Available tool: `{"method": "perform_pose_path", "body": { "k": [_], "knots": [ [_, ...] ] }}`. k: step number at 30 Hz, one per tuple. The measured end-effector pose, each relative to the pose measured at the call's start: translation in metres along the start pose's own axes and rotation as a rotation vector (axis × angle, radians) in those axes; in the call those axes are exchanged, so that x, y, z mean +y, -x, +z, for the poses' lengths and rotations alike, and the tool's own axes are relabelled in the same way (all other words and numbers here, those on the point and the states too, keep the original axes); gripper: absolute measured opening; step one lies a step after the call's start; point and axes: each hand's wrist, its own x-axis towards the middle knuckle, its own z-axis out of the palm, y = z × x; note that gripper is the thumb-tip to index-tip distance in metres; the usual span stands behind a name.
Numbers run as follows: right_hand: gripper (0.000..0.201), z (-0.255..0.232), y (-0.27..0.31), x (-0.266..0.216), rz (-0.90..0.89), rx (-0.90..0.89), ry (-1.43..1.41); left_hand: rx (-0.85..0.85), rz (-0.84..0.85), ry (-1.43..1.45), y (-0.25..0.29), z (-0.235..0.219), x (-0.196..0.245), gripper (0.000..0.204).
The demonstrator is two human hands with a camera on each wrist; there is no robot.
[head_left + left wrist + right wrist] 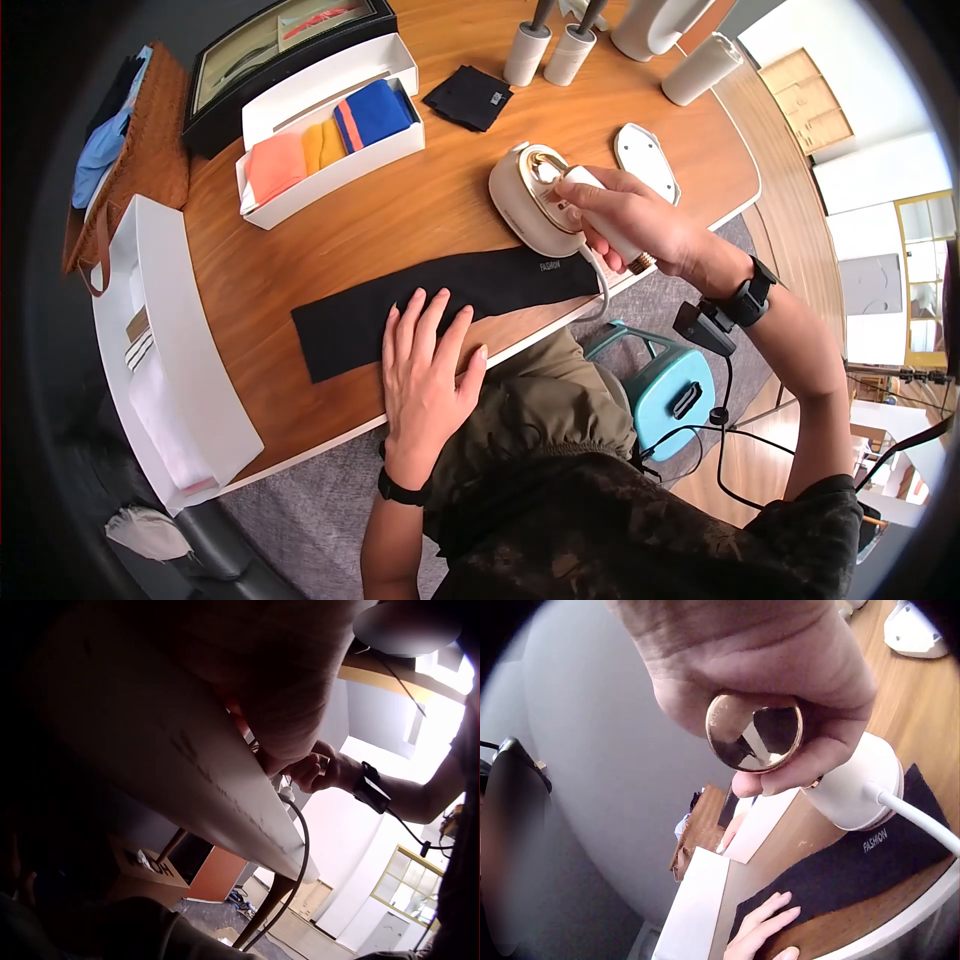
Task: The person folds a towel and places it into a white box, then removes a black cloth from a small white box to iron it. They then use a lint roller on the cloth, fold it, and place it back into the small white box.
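On the wooden table lies a long strip of black cloth [370, 320] with FASHION lettering near its right end. My left hand [425, 365] rests on it with spread, straight fingers. My right hand [635, 215] grips the white handle [607, 222] of a small handheld iron [525, 215] with gold trim. The iron's rounded white body overlaps the upper right edge of the cloth in the head view. A gold end cap [754, 733] pokes out of my fist in the right wrist view. From the iron's body a pale cord [919, 821] curves over the table edge.
Open white boxes stand at the back [330, 185] and left edge [160, 300], the back one holding folded coloured cloths. A folded black cloth [468, 97], white plate [648, 162] and lint rollers [527, 55] lie beyond. A teal stool [672, 395] stands below the table's right side.
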Motion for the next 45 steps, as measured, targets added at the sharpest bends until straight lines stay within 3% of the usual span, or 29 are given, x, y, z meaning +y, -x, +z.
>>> {"method": "perform_pose_path", "body": {
  "k": [5, 8, 11, 18, 21, 25, 30, 45],
  "knots": [
    [0.035, 0.004, 0.006, 0.009, -0.021, 0.006, 0.04, -0.014, -0.02, 0.039, 0.0, 0.0, 0.0, 0.041],
    [0.037, -0.002, 0.012, 0.023, -0.182, -0.228, 0.1, -0.015, -0.018, 0.039, 0.001, 0.0, 0.0, 0.041],
    [0.035, -0.004, 0.013, 0.032, -0.238, -0.237, 0.106, -0.014, -0.01, 0.031, 0.001, 0.001, -0.001, 0.041],
    [0.025, -0.018, 0.0, 0.004, -0.116, -0.41, 0.209, -0.012, -0.009, 0.03, 0.0, 0.0, 0.0, 0.042],
    [0.034, -0.023, -0.007, 0.002, -0.106, -0.457, 0.257, -0.013, -0.013, 0.036, 0.0, 0.0, 0.0, 0.042],
    [0.027, -0.019, -0.006, -0.004, -0.098, -0.45, 0.27, -0.015, -0.014, 0.035, 0.001, 0.0, 0.0, 0.042],
    [0.037, -0.012, -0.007, -0.015, -0.061, -0.375, 0.39, -0.007, -0.004, 0.033, 0.0, 0.001, 0.0, 0.043],
    [0.046, -0.002, 0.002, -0.008, -0.061, -0.301, 0.328, -0.013, -0.012, 0.031, 0.0, 0.0, 0.001, 0.042]
  ]
}}
